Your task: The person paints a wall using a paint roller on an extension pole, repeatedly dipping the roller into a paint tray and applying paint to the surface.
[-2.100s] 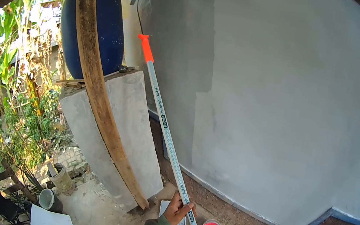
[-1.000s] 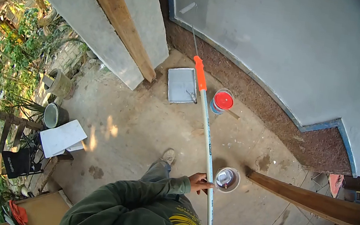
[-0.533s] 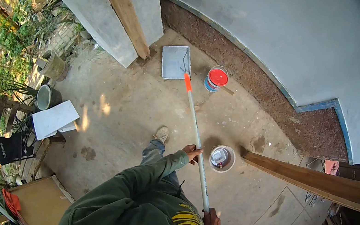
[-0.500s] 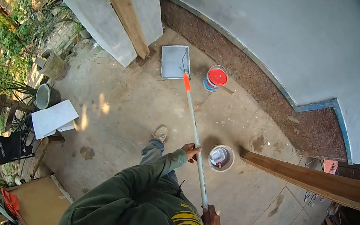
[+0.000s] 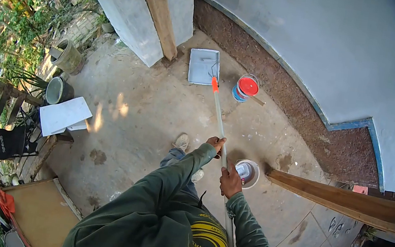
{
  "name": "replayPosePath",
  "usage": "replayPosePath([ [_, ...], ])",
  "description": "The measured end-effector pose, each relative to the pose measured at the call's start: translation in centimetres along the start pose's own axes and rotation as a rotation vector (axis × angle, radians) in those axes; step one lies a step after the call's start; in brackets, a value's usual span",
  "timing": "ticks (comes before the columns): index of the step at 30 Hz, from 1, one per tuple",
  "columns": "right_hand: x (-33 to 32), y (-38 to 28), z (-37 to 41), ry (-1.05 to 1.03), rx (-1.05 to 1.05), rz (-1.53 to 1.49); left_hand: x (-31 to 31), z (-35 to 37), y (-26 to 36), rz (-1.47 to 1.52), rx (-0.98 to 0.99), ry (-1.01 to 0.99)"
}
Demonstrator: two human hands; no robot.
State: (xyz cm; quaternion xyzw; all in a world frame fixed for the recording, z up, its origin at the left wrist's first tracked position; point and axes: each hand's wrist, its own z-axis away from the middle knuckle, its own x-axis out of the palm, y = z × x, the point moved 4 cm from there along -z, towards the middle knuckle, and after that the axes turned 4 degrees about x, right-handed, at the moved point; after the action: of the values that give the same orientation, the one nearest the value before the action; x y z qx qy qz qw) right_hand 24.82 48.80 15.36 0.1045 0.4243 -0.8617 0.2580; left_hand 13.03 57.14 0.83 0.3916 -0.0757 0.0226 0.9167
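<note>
My left hand [image 5: 215, 145] is closed around the upper part of a long paint roller pole [image 5: 219, 111]. Lower down, my right hand [image 5: 231, 180] grips the same pole, whose bottom end runs down beside my body. The pole's orange tip [image 5: 215, 84] reaches the near right edge of a paint tray [image 5: 192, 74] on the floor. A bent wire roller frame [image 5: 213, 67] extends from that tip over the tray; the roller itself blends in with the grey paint. Right of the tray stands a paint can [image 5: 238, 95] with a red top.
A white bucket [image 5: 254, 182] holding containers stands beside my right hand. Wooden posts [image 5: 160, 10] [image 5: 339, 198] rise at the upper left and right. A grey wall [image 5: 321, 45] runs along the right. White boards [image 5: 65, 115], a chair [image 5: 13, 144] and pots [image 5: 59, 91] lie left.
My right hand has slid up the pole, much closer to my left hand. The view has shifted slightly, and the roller frame remains over the tray.
</note>
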Motion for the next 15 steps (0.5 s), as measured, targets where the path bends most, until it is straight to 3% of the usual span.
replayPosePath([
  [11, 1.9, -0.2, -4.0, 0.047, -0.088, 0.029, -2.1, -1.3, -0.1, 0.019, -0.024, 0.038],
  [15, 2.2, -0.9, -4.0, 0.015, -0.03, 0.006, -2.7, -1.5, -0.1, 0.003, -0.041, 0.048],
])
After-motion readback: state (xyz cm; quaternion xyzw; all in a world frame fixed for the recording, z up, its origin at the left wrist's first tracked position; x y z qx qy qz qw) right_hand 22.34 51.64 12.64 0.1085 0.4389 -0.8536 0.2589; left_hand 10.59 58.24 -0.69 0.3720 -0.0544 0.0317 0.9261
